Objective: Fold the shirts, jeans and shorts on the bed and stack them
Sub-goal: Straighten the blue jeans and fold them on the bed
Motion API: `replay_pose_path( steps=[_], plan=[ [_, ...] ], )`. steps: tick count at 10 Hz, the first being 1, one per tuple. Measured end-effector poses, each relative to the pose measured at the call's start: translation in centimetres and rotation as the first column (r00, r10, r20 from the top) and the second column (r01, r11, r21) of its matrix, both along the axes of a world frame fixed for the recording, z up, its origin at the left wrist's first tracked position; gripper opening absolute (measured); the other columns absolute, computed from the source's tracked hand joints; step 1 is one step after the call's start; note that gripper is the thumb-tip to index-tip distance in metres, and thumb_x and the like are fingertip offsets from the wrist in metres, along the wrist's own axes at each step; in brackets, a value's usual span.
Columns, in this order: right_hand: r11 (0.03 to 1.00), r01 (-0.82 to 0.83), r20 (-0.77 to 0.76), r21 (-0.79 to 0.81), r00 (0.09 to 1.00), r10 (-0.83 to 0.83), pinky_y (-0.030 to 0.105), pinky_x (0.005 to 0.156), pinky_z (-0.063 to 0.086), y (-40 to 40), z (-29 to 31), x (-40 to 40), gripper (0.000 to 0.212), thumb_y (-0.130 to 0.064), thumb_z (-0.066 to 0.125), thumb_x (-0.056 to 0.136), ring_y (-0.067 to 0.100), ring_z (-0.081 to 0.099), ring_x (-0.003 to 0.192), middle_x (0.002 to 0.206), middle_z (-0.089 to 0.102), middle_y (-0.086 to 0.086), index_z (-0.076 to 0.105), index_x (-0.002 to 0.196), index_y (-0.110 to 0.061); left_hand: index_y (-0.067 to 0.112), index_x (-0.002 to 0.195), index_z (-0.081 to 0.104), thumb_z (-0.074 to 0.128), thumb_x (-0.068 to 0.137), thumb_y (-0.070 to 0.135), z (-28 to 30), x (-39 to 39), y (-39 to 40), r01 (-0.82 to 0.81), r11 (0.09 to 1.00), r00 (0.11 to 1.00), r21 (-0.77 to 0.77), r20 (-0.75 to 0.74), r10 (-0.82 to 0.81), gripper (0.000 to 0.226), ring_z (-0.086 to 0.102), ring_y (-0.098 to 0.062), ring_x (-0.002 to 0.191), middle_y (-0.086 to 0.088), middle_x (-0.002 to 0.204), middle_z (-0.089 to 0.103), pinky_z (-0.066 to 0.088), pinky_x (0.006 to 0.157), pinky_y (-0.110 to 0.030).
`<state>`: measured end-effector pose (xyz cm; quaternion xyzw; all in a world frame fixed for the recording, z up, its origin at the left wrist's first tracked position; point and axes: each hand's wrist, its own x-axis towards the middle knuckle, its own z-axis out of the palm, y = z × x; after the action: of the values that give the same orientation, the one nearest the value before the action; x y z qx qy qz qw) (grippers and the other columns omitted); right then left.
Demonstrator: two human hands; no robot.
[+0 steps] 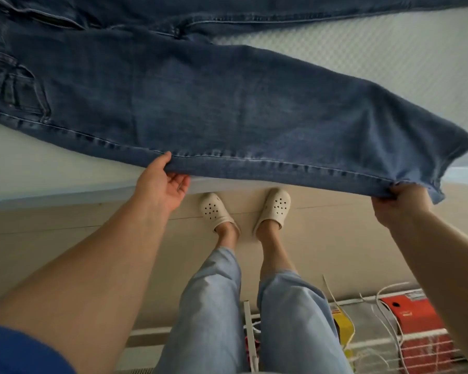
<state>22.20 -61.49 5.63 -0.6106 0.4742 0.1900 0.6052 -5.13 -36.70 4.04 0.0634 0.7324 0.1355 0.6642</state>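
Jeans (214,103): dark blue denim spread on the bed (38,168), near leg lifted off its front edge; waistband cut off at the picture's left, far leg running out along the top.
Left hand (164,184): pinches the near leg's side seam, thumb on top, fingers tucked under the cloth just over the bed's front edge.
Right hand (399,203): clenched round the hem end, lifted beyond the bed's edge; fingertips hidden in the bunched denim.
Shirts, shorts: none visible.
Below the bed's edge: cream clogs (274,209), a red box (414,317) behind white wire shelving, partly cut off.
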Motion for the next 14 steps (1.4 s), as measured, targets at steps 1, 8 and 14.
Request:
replay_pose_path(
  steps=[1,8,14],
  plan=[
    [0.998,0.003,-0.005,0.055,1.0,-0.003,0.019,0.052,0.053,-0.1,1.3,0.1,0.041,0.005,0.037,0.085,0.009,0.067,0.068,0.093,0.067,-0.008,0.056,0.107,-0.023,0.015,0.083,0.058,0.064,0.085,0.028,0.8,0.4,0.0,0.03,0.999,0.999,0.012,-0.044,-0.029,0.015,0.058,-0.009,0.061,0.005,0.062,0.061,0.048,0.059,-0.024],
    [0.755,-0.513,0.323,-0.409,0.692,0.646,0.012,0.046,0.043,18.5,12.2,21.7,0.041,-0.014,0.051,0.087,0.007,0.055,0.059,0.074,0.054,-0.001,0.051,0.122,0.006,0.02,0.073,0.056,0.062,0.083,0.034,10.5,20.8,20.3,0.321,0.776,0.945,0.543,-0.241,-0.223,0.018,0.054,-0.005,0.039,0.009,0.044,0.054,0.05,0.048,-0.019],
    [-0.359,-0.493,-0.278,-0.792,-0.232,0.932,0.043,0.091,0.039,26.6,0.5,32.8,0.05,-0.017,0.051,0.085,0.035,0.045,0.117,0.142,0.03,0.005,0.045,0.134,-0.025,0.023,0.138,0.044,0.06,0.087,0.024,0.4,30.8,25.1,0.98,-0.164,-0.006,0.116,-0.798,-0.602,0.053,0.04,-0.026,0.129,-0.007,0.143,0.037,0.033,0.102,-0.037]
  ],
)
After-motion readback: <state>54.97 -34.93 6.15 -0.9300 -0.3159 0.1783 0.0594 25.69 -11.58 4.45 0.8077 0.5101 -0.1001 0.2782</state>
